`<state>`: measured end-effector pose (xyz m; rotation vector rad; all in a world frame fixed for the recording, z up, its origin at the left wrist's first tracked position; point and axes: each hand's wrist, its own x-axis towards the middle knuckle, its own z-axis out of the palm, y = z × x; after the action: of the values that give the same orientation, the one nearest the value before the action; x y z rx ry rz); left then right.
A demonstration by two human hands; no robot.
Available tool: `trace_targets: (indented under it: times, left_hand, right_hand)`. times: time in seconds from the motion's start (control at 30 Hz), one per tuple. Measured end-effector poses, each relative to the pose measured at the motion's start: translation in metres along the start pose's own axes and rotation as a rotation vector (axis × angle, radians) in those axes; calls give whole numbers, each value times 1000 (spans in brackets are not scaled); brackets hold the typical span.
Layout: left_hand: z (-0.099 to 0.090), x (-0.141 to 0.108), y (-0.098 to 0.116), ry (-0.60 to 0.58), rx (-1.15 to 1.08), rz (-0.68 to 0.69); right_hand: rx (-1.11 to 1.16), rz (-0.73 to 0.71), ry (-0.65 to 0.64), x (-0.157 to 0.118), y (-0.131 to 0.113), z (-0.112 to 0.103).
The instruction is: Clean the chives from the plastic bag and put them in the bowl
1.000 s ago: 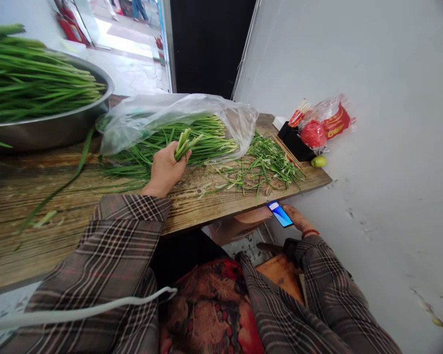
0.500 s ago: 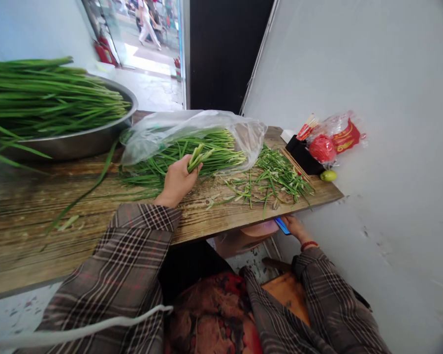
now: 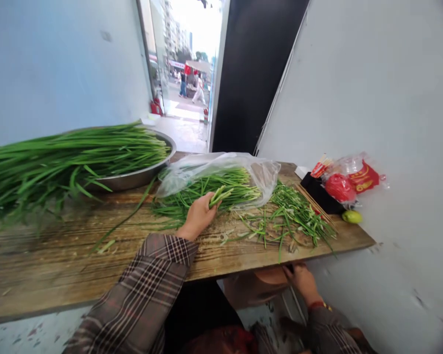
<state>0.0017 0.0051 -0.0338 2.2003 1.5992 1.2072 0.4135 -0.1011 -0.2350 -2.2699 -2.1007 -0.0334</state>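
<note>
My left hand [image 3: 200,215] is closed around a small bunch of garlic chives [image 3: 221,195], with the pale cut ends poking out past the thumb. It is held just above the table, at the front of a pile of chives [image 3: 239,179] lying partly inside a clear plastic bag [image 3: 217,161]. My right hand [image 3: 303,282] is below the table's front edge at the right, by a brownish bin-like container [image 3: 258,285]. Its fingertips are partly hidden by the edge, and I cannot make out anything in them.
A metal basin [image 3: 133,181] heaped with long chives stands at the left of the wooden table [image 3: 133,260]. Trimmed scraps [image 3: 299,211] lie on the right. A black box [image 3: 319,191] with red packets and a green-yellow fruit [image 3: 352,216] sit at the wall.
My view has tilted up, showing more of the doorway. The blue-screened, phone-like object at my right hand is out of sight. My left hand keeps its hold on the chives.
</note>
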Motion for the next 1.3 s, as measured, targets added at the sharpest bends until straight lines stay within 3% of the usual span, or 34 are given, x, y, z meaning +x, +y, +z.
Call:
trace_targets:
  times: [0.27, 0.47, 0.7, 0.9, 0.97, 1.03, 1.17, 1.23, 1.3]
  left_hand:
    - [-2, -3, 1, -9, -8, -4]
    - [-1, -3, 0, -23, -27, -14]
    - [2, -3, -5, -20, -18, 25]
    - [-3, 0, -1, 15, 65, 77]
    - [-9, -1, 5, 60, 181, 74]
    - [-16, -4, 13, 114, 284, 69]
    - [-34, -11, 31, 163, 384, 137]
    - [-46, -12, 39, 152, 425, 178]
    - [-62, -10, 47, 148, 466, 211]
  right_hand:
    - [-82, -14, -64, 14, 10, 22]
    - [-79, -69, -101, 13, 12, 19]
    - [-53, -13, -110, 17, 8, 14]
    - [43, 2, -44, 4, 7, -1]
    - [193, -63, -87, -8, 3, -19]
    - [392, -176, -234, -22, -5, -49]
    - [684, -431, -503, -42, -33, -142]
    - [812, -493, -517, -41, -49, -188]
    - [877, -549, -425, -29, -65, -223]
